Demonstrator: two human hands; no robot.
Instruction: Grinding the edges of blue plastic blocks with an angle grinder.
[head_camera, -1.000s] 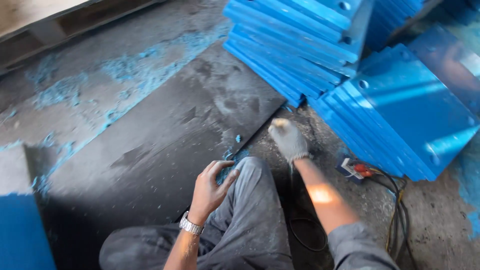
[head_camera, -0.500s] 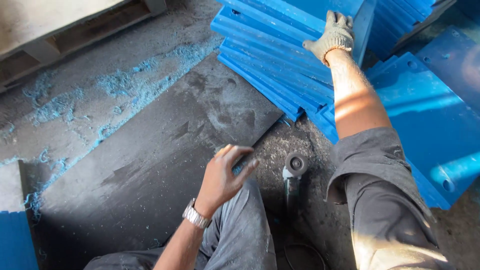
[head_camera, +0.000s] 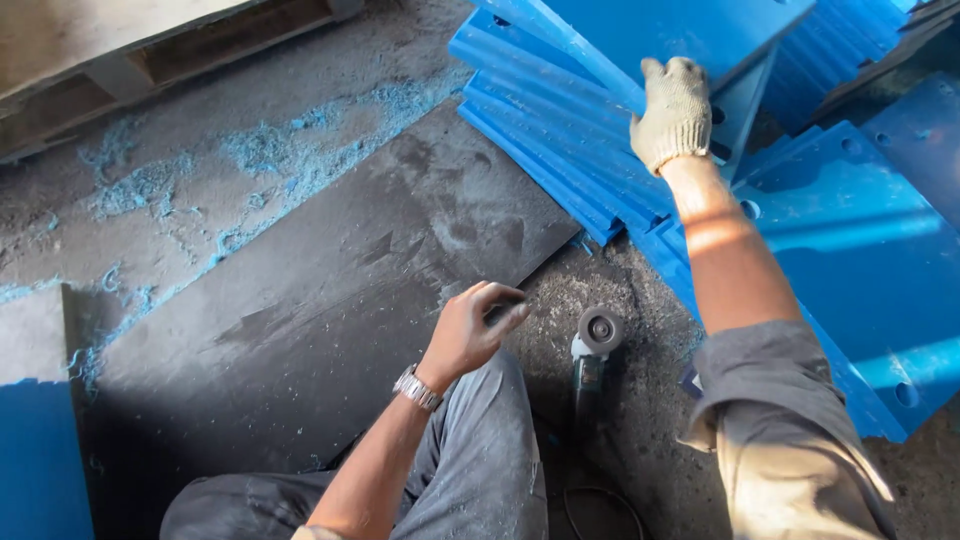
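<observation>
Gripping the raised edge of a blue panel (head_camera: 690, 30), the gloved right hand (head_camera: 675, 110) curls shut, while the bare left hand (head_camera: 470, 330) hovers loosely curled over a dark sheet (head_camera: 320, 290).

Gloved right hand (head_camera: 676, 112) grips a tilted blue panel (head_camera: 680, 30); bare left hand (head_camera: 470, 330) hovers above the knee.

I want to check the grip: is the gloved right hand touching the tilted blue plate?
Touching. In the head view, the gloved right hand lies on the raised edge of the blue plate, its fingers curled over it with no gap visible.
</observation>
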